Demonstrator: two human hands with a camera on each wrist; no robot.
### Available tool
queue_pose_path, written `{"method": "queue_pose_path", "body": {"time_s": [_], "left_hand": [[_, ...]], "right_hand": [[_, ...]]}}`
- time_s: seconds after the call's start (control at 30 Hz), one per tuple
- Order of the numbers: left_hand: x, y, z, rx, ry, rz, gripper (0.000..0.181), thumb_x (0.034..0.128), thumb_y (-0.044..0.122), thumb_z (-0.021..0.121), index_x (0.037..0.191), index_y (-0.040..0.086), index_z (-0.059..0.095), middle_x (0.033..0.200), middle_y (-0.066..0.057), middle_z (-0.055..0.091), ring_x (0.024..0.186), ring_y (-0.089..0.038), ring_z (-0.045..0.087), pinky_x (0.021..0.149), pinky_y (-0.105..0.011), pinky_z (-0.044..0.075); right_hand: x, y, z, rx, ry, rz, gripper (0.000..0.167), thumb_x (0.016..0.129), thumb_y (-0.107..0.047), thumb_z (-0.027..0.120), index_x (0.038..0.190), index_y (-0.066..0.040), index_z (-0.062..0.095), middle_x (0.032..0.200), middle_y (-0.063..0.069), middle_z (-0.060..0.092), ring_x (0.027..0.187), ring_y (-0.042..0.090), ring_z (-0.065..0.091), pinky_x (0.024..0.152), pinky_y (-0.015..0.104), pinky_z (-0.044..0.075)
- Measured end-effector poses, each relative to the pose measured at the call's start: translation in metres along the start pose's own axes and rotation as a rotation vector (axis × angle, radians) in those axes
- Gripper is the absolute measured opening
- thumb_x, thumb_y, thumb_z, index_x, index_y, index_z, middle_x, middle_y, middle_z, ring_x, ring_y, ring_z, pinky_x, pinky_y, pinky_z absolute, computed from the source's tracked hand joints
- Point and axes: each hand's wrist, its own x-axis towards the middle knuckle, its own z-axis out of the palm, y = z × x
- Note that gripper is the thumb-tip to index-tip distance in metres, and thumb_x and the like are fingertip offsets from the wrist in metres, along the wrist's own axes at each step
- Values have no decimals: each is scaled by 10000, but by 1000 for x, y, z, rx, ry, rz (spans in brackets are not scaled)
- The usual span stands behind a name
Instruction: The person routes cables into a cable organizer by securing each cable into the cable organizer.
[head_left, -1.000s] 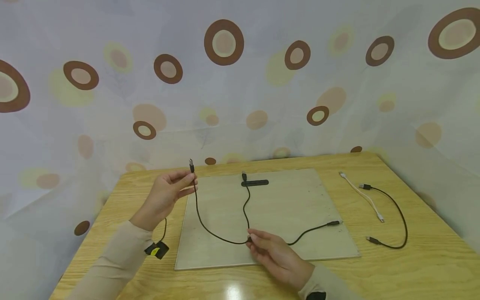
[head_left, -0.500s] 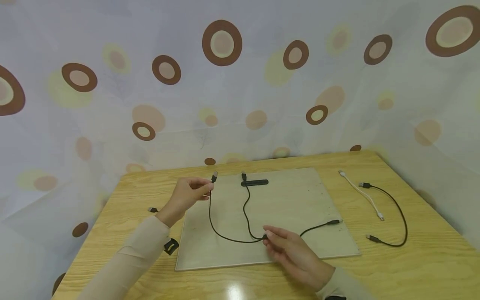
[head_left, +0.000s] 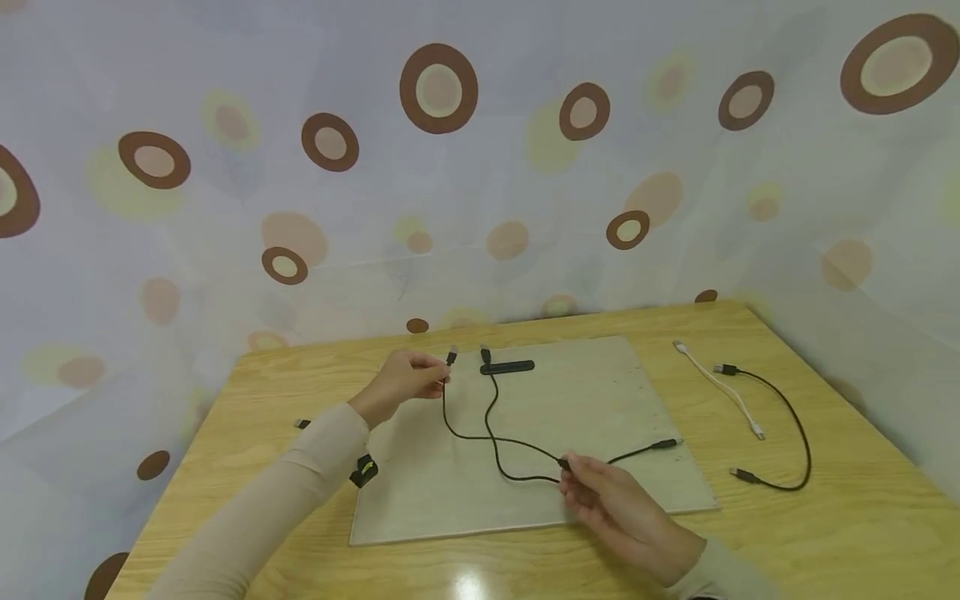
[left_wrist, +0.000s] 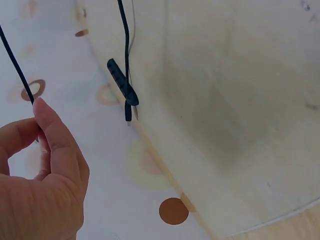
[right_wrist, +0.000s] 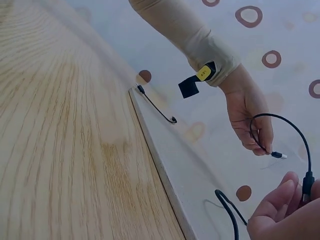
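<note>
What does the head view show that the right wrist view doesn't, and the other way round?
Only the head view: the white cable, the curved black cable on the right and the black strip.

Only the right wrist view: a short black cable seen end to end near the left sleeve.

Both: the left hand and right hand pinching one held cable, the board, table and patterned backdrop.
</note>
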Motion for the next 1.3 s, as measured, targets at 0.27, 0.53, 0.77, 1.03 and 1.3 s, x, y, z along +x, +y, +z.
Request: {"method": "queue_pose_path", "body": {"time_s": [0.27,0.53,0.77,1.03,1.3], "left_hand": [[18,17,8,54,-38,1,225,930,127,634,1100,-21,627,1056,-144,640,753,-142,616,798,-316,561],[41,19,25,15,-29,0,236,922,60,631,1115,-76,630,1106,-230,638,699,-117,636,890,-422,523],[63,17,49,62,-4,41,224,929,35,607,1083,-123,639,1078,-260,650,631,-90,618,741,-302,574],[84,10,69,89,106,5,174,898,20,646,1006,-108,691,828,-182,709,510,-82,619,683,-313,581],[90,4,81,290,230,-16,116,879,65,668,854,-18,745,675,-103,706,666,-196,700,793,-325,558]], "right_hand": [[-5,-7,-7,10,44,-9,146,999,-257,524,953,-126,567,883,-41,597,785,53,583,719,159,502],[-6,-13,-18,-9,50,-31,99,1000,-217,528,992,-131,578,941,-32,600,834,63,574,751,153,492],[-8,-22,-33,-7,84,-43,96,1004,-216,518,989,-150,586,944,-43,601,858,59,572,783,149,488],[-11,-24,-40,-8,64,-43,96,1010,-217,505,1018,-142,564,973,-31,582,885,66,565,799,154,482],[-7,-23,-39,-1,52,-53,83,1013,-191,496,1025,-143,563,975,-31,599,877,66,582,809,164,489]]}}
